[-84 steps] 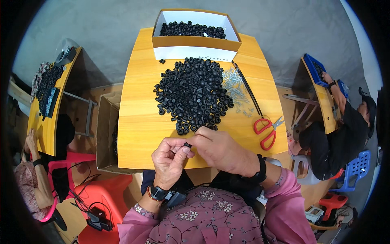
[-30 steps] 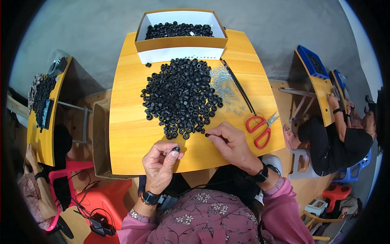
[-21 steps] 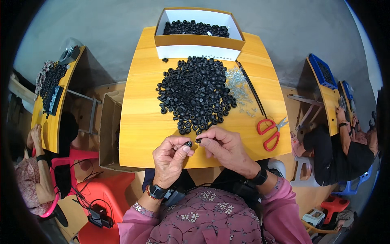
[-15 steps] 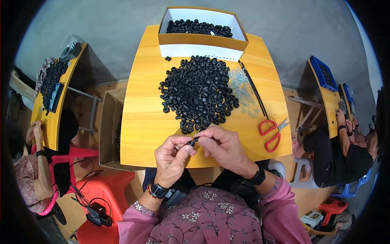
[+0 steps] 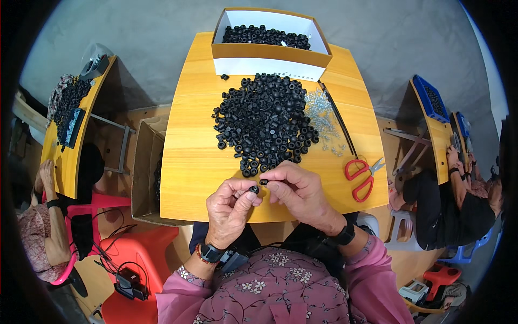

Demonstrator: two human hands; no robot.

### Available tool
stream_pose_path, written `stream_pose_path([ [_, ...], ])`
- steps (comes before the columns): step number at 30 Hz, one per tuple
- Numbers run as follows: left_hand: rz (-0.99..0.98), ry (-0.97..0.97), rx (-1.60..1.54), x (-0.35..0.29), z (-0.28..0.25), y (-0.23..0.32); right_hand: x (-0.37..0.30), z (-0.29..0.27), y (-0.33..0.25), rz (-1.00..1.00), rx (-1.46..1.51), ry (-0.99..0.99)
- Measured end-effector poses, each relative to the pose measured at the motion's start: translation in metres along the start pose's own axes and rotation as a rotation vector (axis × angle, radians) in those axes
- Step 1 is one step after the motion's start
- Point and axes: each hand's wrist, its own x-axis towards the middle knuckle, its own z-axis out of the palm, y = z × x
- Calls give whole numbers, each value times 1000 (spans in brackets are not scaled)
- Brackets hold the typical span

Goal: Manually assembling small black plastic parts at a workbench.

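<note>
Just above the table's near edge, my left hand pinches a small round black cap with a hollow showing. Close beside it on the right, my right hand grips a smaller black plug between thumb and forefinger. A narrow gap separates the two pieces. Beyond my fingers spreads a big heap of black caps and plugs on the table. A scatter of small shiny metal screws touches its right side; their exact shape is hard to make out.
Red-handled scissors and a thin black rod lie to the right on the wooden table. A box with more black pieces stands at the back. A cardboard carton is at left. People work at both side tables.
My right hand has shifted slightly up and to the right, drawing the small plug apart from the cap. My left hand stays nearly in place, still pinching the cap.
</note>
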Motion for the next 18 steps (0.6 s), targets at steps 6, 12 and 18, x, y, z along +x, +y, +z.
stream_pose_path([
  [6, -16, -7, -7, 0, -1, 0, 7, -9, -2, -180, -251, -105],
  [12, -40, 11, -17, 0, 0, 1, 9, -7, -7, -184, -282, -151],
  [18, -41, 13, -29, 0, 0, 1, 11, -8, -3, -242, -314, -160],
])
